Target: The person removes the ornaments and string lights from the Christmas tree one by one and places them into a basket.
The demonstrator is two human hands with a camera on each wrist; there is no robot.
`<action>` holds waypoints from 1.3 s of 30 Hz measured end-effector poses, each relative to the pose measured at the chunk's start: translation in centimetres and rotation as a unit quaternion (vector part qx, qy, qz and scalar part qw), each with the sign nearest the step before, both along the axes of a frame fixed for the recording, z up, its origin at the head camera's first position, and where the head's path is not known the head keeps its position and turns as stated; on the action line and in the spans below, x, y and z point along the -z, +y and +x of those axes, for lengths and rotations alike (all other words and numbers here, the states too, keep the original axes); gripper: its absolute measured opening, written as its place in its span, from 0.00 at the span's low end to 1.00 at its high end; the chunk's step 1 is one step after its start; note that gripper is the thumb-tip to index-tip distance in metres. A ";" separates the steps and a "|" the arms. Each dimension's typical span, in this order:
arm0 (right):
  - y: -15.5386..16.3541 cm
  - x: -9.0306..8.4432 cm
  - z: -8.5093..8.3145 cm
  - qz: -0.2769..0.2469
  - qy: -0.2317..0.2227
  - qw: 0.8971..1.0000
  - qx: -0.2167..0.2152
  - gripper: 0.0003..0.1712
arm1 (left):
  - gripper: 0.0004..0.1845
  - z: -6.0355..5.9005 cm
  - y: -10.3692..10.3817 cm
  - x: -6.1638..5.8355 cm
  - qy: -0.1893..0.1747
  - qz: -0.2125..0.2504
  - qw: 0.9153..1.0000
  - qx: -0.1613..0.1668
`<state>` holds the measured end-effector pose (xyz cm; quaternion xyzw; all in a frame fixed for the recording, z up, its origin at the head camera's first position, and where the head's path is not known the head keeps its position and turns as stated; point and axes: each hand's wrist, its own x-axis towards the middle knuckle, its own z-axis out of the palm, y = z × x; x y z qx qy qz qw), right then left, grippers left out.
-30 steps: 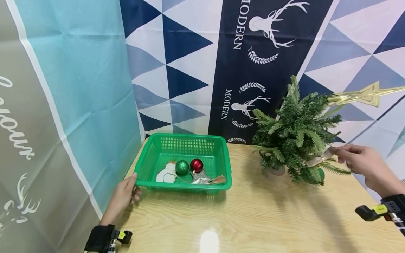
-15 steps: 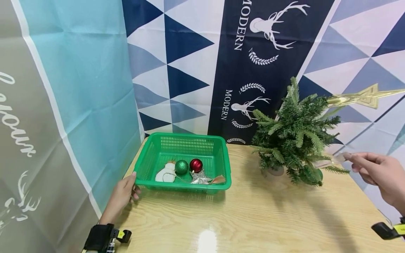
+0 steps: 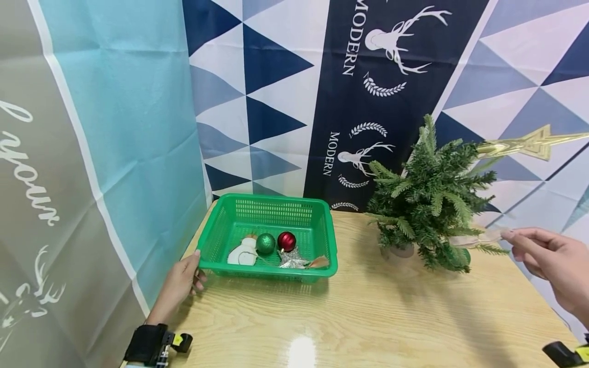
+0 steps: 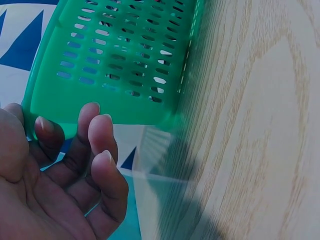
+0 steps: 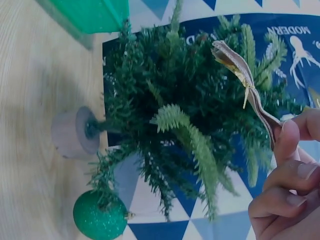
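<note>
While the left hand (image 3: 180,282) curls its fingers (image 4: 98,131) around the corner of a green basket (image 3: 216,234) on the wooden surface (image 3: 377,312), the right hand (image 3: 549,260) pinches a thin gold ornament (image 5: 246,80) beside a small tree (image 3: 430,199), among its right-side branches.

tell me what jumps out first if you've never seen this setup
A small green tree with a gold star stands at the table's right; the right hand pinches a flat gold ornament beside its branches. On the left, the left hand holds a green basket holding a red ball and a green one.
</note>
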<state>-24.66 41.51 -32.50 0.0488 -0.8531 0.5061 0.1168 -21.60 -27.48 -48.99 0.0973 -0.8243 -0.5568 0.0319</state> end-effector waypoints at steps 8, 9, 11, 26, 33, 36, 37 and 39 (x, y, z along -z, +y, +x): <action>-1.8 -0.8 0.2 0.016 0.021 0.999 -0.027 0.10 | 0.37 0.0 0.0 0.2 0.004 0.005 1.000 -0.005; -2.0 -0.8 0.3 0.022 0.025 0.999 -0.033 0.09 | 0.37 0.0 0.0 0.2 0.004 0.006 1.000 -0.006; -2.4 -0.8 0.3 0.035 0.034 0.998 -0.045 0.08 | 0.37 0.0 0.1 0.2 0.003 0.007 1.000 -0.007; -4.8 -0.4 0.3 -0.031 0.061 0.992 -0.110 0.09 | 0.37 0.1 0.2 0.1 -0.001 0.007 1.000 -0.004; -5.6 -0.1 0.3 -0.102 0.050 0.986 -0.121 0.06 | 0.37 0.2 0.2 0.0 0.001 0.007 1.000 -0.005; -5.9 0.3 0.2 -0.156 0.044 0.975 -0.150 0.09 | 0.37 0.3 0.2 0.0 0.001 0.006 1.000 -0.004; -5.9 0.3 0.1 -0.169 0.042 0.972 -0.157 0.11 | 0.37 0.3 0.2 0.0 0.000 0.006 1.000 -0.004; -5.9 0.5 0.1 -0.187 0.033 0.966 -0.173 0.16 | 0.37 0.3 0.2 0.0 -0.001 0.005 1.000 -0.004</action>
